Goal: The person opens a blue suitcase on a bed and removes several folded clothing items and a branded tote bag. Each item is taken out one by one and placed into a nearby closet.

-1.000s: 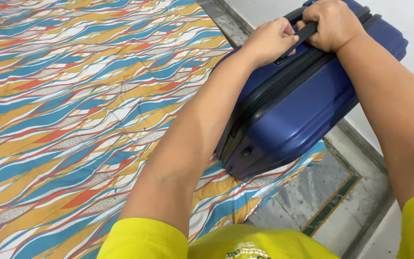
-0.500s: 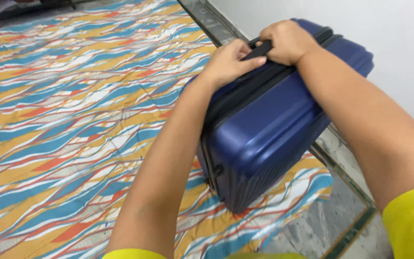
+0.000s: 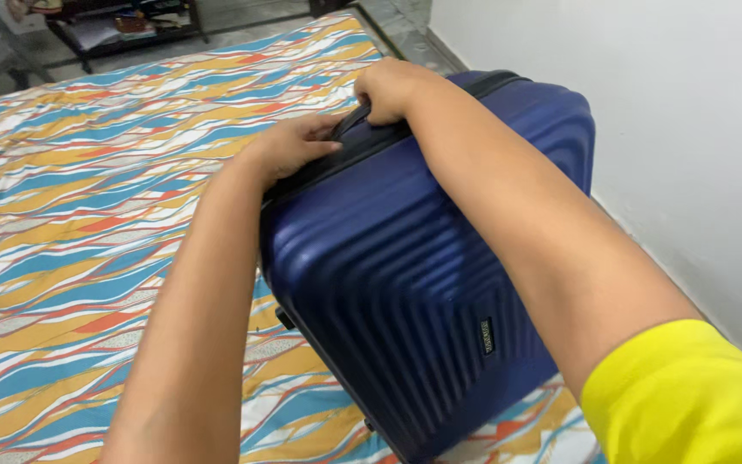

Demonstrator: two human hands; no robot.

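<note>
R hand is closed around the dark carry handle on the top edge of the navy hard-shell suitcase, fingers curled under it, knuckles up. L hand sits just beside it on the same edge, fingers wrapped over the handle's near end and the black zip band; it looks like a closed grip too, though the fingertips are hidden behind the case. Two hands on one short handle suggests the case is heavy or awkward, w/ the L hand likely steadying the tilt while the R takes most of the weight.

The suitcase stands on its side edge on the bed, leaning toward the camera, ribbed shell face turned toward the person, a small dark label low on that face. Its bottom corner rests on the bedsheet near the bed's right edge, close to the white wall. A small black fitting shows on the case's left side, low down; can't tell exactly what it is.

Both forearms reach out over the case, R arm crossing its upper face, yellow sleeve at lower right. The sheet is a wavy print in blue, orange, yellow and white, spread flat. Far top left, a low dark shelf rack w/ some items stands on the floor, well apart from the case.
</note>
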